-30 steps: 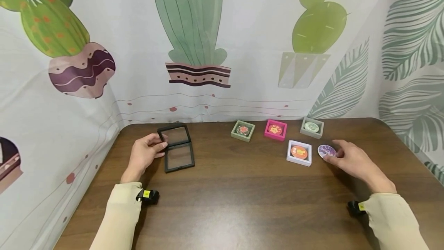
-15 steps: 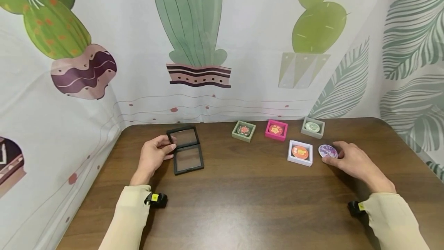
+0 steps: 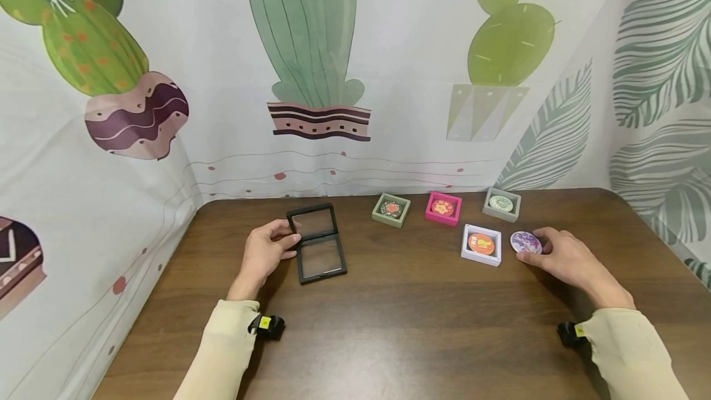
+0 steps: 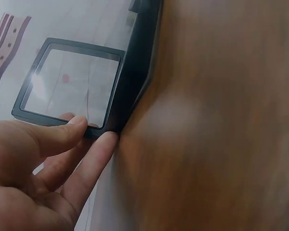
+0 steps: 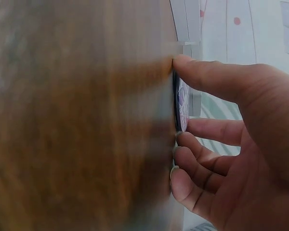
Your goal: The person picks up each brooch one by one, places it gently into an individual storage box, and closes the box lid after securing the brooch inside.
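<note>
My left hand [image 3: 265, 255] pinches the left side of a black hinged display case [image 3: 318, 238] between thumb and fingers. The case is unfolded, its two square panels holding clear film; the near panel lies low over the table while the far one tilts up. In the left wrist view, the thumb [image 4: 70, 131] presses on the frame's edge. On the right, a round purple-and-white badge [image 3: 525, 242] lies flat, with the thumb and fingers of my right hand [image 3: 569, 258] curled at its rim. The right wrist view shows the badge [image 5: 182, 103] edge-on, gripped between thumb and forefinger.
A white box [image 3: 481, 244] with an orange disc sits just left of the badge. Behind stand a green box [image 3: 391, 210], a pink box [image 3: 443, 208] and a grey-green box [image 3: 502, 204], each with a disc. A cactus-print cloth [image 3: 413, 110] hangs at the wooden table's [image 3: 389, 320] back edge.
My left hand has slid to the right across the table, bringing the unfolded black case along. The right hand has stayed at the badge, almost unmoved.
</note>
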`<state>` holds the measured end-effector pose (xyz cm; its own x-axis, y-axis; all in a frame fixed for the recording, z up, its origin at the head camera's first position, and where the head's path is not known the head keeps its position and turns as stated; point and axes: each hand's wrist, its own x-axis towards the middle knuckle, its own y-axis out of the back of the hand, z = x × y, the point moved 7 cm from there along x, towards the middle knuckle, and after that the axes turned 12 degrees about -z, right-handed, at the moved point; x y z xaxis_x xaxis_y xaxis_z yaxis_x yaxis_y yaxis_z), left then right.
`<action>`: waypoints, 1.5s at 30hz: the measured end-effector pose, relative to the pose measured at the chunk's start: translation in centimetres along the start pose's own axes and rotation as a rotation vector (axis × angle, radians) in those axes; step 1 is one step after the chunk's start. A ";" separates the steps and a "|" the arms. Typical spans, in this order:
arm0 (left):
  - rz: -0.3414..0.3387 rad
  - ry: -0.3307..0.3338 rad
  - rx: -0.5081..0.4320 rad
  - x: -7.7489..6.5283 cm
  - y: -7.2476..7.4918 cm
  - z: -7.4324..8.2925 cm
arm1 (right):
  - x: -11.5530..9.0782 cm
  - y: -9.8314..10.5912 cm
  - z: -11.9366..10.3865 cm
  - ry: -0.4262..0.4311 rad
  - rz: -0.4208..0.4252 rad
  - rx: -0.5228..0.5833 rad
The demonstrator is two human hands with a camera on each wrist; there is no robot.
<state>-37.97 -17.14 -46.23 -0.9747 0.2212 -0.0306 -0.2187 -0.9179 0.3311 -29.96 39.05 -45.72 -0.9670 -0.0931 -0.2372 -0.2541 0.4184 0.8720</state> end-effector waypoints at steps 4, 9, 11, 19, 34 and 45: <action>-0.011 -0.004 -0.008 0.0 -1.0 0.3 | 0.0 0.1 0.1 -0.001 0.002 0.004; -0.034 -0.007 -0.030 0.2 -2.2 0.3 | 0.0 0.2 0.2 0.003 0.007 0.011; -0.047 -0.008 -0.044 0.2 -2.7 0.3 | 0.0 0.1 0.2 0.001 0.007 0.013; -0.081 -0.027 -0.076 -0.1 -3.9 0.8 | 0.2 -0.1 -0.1 0.012 0.003 0.014; -0.347 -0.051 0.502 -0.4 -4.5 1.8 | 0.1 -0.1 -0.5 0.036 0.005 -0.003; -0.487 -0.005 0.605 -0.9 -5.9 1.0 | 0.3 -0.1 -0.5 0.023 0.011 -0.015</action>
<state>-35.77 -11.56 -47.19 -0.7748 0.5559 -0.3011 -0.5581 -0.3777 0.7388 -30.21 38.53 -45.67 -0.9698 -0.1098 -0.2178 -0.2438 0.4057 0.8809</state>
